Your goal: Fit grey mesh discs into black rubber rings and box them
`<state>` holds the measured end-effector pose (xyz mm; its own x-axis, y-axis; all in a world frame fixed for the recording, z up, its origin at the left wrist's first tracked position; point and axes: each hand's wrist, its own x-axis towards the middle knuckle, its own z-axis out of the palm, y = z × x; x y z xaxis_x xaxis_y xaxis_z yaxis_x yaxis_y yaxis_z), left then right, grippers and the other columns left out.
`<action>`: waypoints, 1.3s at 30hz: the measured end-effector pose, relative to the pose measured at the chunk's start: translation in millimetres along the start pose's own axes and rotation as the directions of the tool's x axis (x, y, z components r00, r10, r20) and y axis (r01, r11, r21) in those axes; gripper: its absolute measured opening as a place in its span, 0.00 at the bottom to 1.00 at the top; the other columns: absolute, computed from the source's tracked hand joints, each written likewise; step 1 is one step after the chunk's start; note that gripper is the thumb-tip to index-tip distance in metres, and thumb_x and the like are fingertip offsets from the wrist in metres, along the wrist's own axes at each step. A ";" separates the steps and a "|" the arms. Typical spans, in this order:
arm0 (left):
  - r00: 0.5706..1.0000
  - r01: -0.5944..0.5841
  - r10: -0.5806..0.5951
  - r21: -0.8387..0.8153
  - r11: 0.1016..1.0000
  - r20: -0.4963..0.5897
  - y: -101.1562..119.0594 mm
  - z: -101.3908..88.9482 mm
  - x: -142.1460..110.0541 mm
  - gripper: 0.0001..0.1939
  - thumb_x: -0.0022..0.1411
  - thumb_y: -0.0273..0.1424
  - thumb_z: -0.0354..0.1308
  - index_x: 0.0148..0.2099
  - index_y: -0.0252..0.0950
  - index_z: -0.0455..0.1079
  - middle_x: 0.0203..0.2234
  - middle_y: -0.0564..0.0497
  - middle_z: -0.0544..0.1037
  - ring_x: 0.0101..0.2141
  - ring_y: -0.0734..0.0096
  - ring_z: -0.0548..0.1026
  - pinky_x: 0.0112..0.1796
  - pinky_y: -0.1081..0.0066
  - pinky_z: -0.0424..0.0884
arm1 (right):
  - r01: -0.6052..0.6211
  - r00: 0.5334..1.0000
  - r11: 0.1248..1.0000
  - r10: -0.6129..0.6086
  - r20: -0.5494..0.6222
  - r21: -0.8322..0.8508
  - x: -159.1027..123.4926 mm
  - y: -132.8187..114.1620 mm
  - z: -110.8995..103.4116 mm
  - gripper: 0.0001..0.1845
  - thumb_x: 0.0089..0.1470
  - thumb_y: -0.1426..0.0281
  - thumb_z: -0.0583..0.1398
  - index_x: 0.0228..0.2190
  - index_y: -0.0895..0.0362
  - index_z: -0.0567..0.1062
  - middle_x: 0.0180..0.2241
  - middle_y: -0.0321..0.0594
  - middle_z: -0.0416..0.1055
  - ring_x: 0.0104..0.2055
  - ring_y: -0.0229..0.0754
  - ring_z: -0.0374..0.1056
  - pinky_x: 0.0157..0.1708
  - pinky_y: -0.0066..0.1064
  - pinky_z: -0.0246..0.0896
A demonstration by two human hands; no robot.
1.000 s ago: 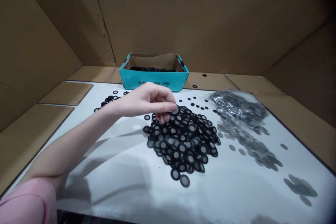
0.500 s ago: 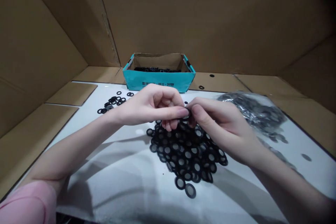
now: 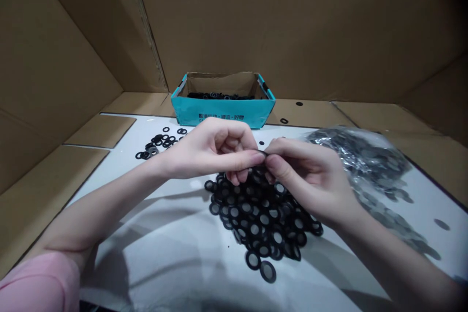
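Observation:
My left hand (image 3: 219, 151) and my right hand (image 3: 310, 175) meet above the middle of the table. Between both thumbs and forefingers is pinched a small black rubber washer (image 3: 262, 152), mostly covered by the fingertips and seen nearly edge-on. Whether a disc sits inside it cannot be made out. Beneath the hands spreads a heap of black washers with grey discs in their centres (image 3: 263, 219). Two of these lie at the heap's near edge.
Behind the hands stands a turquoise cardboard box (image 3: 223, 109) holding black rings. Loose black rings (image 3: 166, 140) lie to the left. On the right, a clear plastic bag (image 3: 358, 151) holds grey discs, with loose grey discs (image 3: 398, 224) beside it. Cardboard walls (image 3: 292, 24) enclose the table.
The washer has turned from showing some of its grey face to nearly edge-on. Both hands stay pinched on it, the right shifting slightly. The view has moved a little.

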<state>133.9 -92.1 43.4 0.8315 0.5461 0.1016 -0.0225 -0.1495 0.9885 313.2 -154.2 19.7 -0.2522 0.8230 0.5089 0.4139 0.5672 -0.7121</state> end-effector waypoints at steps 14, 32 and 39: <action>0.980 0.107 -0.142 0.229 0.967 0.140 5.1 -17.1 -4.3 0.09 0.61 0.29 0.59 0.30 0.31 0.65 0.19 0.54 0.73 0.20 0.80 0.72 0.22 0.84 0.68 | 0.100 0.994 0.988 -0.103 -0.020 -0.115 -1.3 0.9 7.5 0.12 0.56 0.75 0.56 0.21 0.56 0.67 0.18 0.32 0.64 0.20 0.31 0.58 0.21 0.24 0.53; 0.994 -0.048 0.067 0.207 0.977 -0.088 -5.6 3.8 -1.9 0.05 0.62 0.28 0.57 0.34 0.31 0.66 0.23 0.55 0.70 0.23 0.83 0.70 0.25 0.84 0.68 | 0.179 0.984 0.962 -0.178 0.022 -0.208 4.7 9.6 -2.4 0.19 0.62 0.68 0.52 0.19 0.55 0.59 0.16 0.31 0.56 0.18 0.32 0.52 0.20 0.27 0.48; 0.993 -0.044 0.049 0.048 0.998 -0.108 -12.4 11.1 -1.0 0.06 0.65 0.30 0.54 0.37 0.33 0.63 0.24 0.54 0.72 0.24 0.81 0.73 0.28 0.82 0.74 | 0.114 0.992 0.992 -0.117 -0.040 -0.063 0.7 12.7 0.9 0.19 0.62 0.66 0.53 0.20 0.56 0.64 0.18 0.32 0.60 0.20 0.32 0.53 0.21 0.28 0.49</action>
<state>139.5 -99.9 29.8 0.7643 0.6242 0.1618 -0.0325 -0.2133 0.9764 317.5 -146.4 10.5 -0.2638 0.7494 0.6073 0.4365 0.6542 -0.6177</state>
